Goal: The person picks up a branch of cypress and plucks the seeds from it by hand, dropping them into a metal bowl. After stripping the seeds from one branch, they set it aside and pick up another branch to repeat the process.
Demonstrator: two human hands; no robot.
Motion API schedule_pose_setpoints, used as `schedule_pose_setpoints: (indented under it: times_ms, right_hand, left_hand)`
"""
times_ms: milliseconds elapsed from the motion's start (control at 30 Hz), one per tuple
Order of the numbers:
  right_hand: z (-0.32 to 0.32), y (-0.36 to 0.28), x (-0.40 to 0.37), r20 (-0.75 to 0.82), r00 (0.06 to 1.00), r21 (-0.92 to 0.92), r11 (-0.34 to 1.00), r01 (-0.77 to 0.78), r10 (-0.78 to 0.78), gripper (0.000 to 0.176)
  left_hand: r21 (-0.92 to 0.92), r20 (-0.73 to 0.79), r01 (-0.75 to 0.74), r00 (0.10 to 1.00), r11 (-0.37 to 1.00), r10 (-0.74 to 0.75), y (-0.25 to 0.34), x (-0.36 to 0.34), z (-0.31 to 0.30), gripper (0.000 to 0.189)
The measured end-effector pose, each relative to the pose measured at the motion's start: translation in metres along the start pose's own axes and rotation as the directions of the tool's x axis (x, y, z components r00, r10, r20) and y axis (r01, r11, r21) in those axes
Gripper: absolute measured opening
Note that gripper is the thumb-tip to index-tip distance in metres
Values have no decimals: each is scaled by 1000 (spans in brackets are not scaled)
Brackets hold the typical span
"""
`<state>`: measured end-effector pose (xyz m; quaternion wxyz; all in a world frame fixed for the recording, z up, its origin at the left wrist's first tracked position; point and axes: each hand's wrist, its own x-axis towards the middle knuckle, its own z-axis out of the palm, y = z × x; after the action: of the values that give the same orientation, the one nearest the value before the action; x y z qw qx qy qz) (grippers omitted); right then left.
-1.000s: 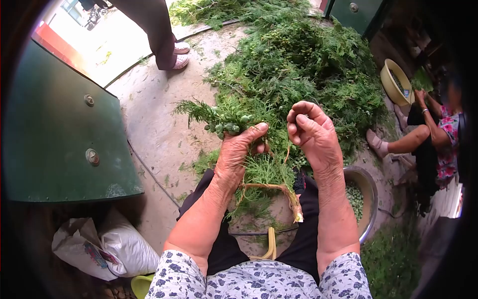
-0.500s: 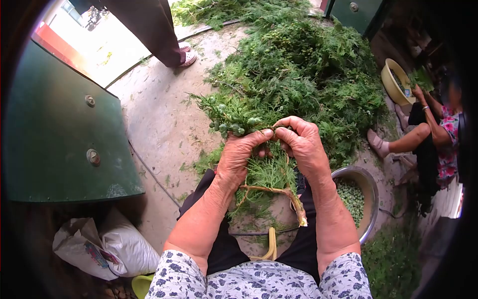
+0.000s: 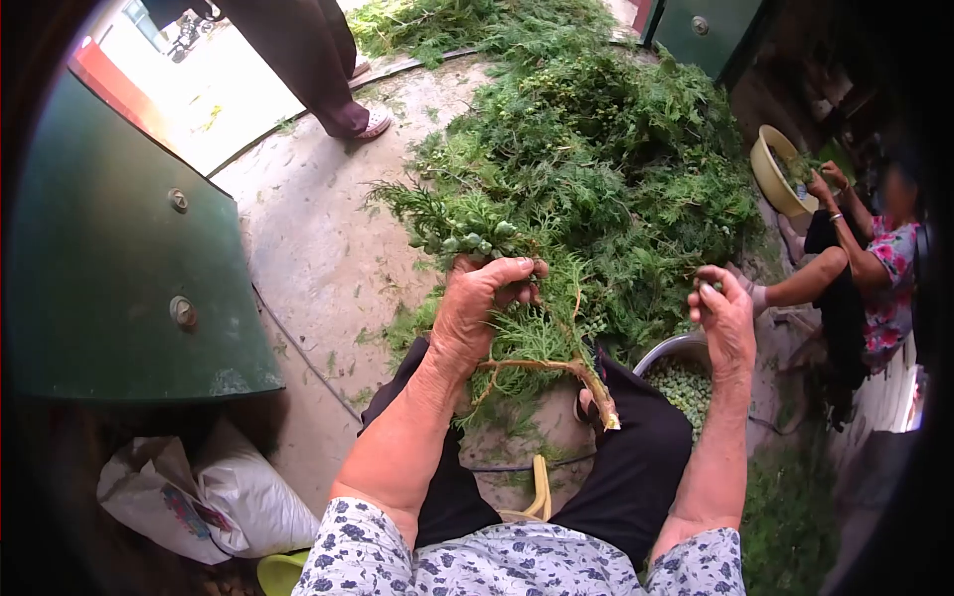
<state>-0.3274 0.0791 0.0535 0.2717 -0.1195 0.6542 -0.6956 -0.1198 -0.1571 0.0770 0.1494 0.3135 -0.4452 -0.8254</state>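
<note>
Left hand [image 3: 472, 303]: we are grasping a leafy branch [image 3: 594, 389], fingers clenched around its twigs. Green cones [image 3: 467, 241] are clustering just above the knuckles; the branch's thicker woody part is running below and to the right of this hand, its pale cut end showing over our dark trousers [image 3: 636, 467].

Right hand [image 3: 725, 316]: we are keeping it raised, well apart from the branch, thumb and forefinger drawn close together. Something small and dark is showing at the fingertips; we cannot tell whether it is being gripped.

Surroundings: a metal bowl [image 3: 664, 350] of small green cones is sitting below and left of the right hand. A large heap of greenery [image 3: 596, 169] is spreading on the floor [image 3: 328, 219] beyond both hands. Past the right hand, a seated person [image 3: 887, 263] is handling greenery beside a yellow basin [image 3: 770, 179].
</note>
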Motion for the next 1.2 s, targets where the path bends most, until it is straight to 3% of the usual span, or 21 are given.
schedule_pose_setpoints:
  times_ms: [133, 200, 233, 267, 300, 333, 367, 467, 500, 567, 600, 700, 767, 867, 900, 933, 967, 1000, 1067, 1133, 1200]
  right_hand:
    - [-69, 43, -41, -171, 975, -351, 916, -196, 143, 20]
    - [-111, 81, -60, -150, 986, -763, 625, -162, 72, 23]
    - [-137, 103, -67, -86, 991, -903, 412, -121, 103, 23]
    - [-156, 121, -73, -31, 988, -983, 176, -57, 149, 24]
    - [-162, 129, -80, -25, 989, -983, 178, -51, 148, 24]
    - [-161, 132, -85, -18, 992, -970, 237, -47, 122, 24]
    - [-161, 133, -86, -15, 995, -955, 294, -43, 97, 24]
    - [-121, 101, -63, 28, 994, -905, 420, 70, -104, 26]
    - [-88, 70, -52, -28, 997, -813, 582, 19, -71, 25]
    - [-6, 15, -37, -92, 990, -483, 874, 46, -103, 19]
    - [32, -4, -34, -60, 974, -358, 915, 184, -219, 14]
    - [115, -38, -32, 320, 791, -291, 740, 606, -521, 12]
    - [153, -35, -22, 489, 629, -215, 615, 758, -604, 12]
    - [166, -16, -12, 625, 676, -327, 655, 681, -391, 12]
    - [165, -8, -9, 611, 712, -348, 690, 635, -347, 11]
    - [162, -1, -9, 615, 710, -343, 694, 633, -343, 11]
    - [159, 5, -8, 585, 774, -366, 773, 518, -242, 11]
    - [157, 11, -7, 550, 825, -388, 835, 390, -130, 10]
    - [159, 19, -6, 537, 834, -377, 848, 373, -128, 12]
    - [163, 24, -6, 460, 875, -299, 902, 311, -150, 14]
    - [164, 23, -4, 472, 870, -324, 889, 323, -144, 16]
  left_hand:
    - [-46, 66, -87, 994, 995, 90, -5, 4, -6, 19]
    - [-217, 50, -114, 991, 970, 128, -16, 8, -11, 20]
    - [53, 182, -247, 955, 967, 234, -32, 20, -30, 22]
    - [54, 179, -251, 955, 967, 238, -29, 20, -30, 22]
    - [377, 296, -519, 852, 767, 431, -24, 18, -29, 23]
    - [598, 468, -696, 706, 398, 531, -21, 17, -29, 25]
    - [421, 385, -567, 818, 708, 427, -29, 25, -31, 29]
    - [342, 350, -444, 878, 829, 326, -18, 11, -21, 33]
    - [339, 355, -439, 879, 832, 319, -16, 11, -19, 33]
    - [720, 509, -644, 743, 257, 435, -14, 11, -17, 26]
    - [718, 513, -646, 743, 259, 430, -10, 8, -14, 26]
    - [812, 446, -526, 839, 252, 312, -7, 4, -11, 35]
    - [725, 569, -688, 610, 14, 552, -26, 13, -22, 36]
    - [796, 583, -591, 690, -132, 428, -29, 19, -36, 39]
    - [819, 548, -548, 659, -169, 515, -31, 20, -34, 31]
    - [824, 541, -541, 665, -168, 515, -31, 21, -29, 31]
    - [746, 190, -438, 862, 501, 470, -28, 21, -22, 24]
    - [307, -63, -151, 982, 940, 179, -27, 22, -19, 19]
    - [318, -28, -131, 989, 939, 147, -26, 25, -20, 17]
    - [61, -69, -141, 987, 988, 145, -18, 21, -14, 17]
    - [4, -83, -131, 988, 991, 131, -17, 23, -17, 21]
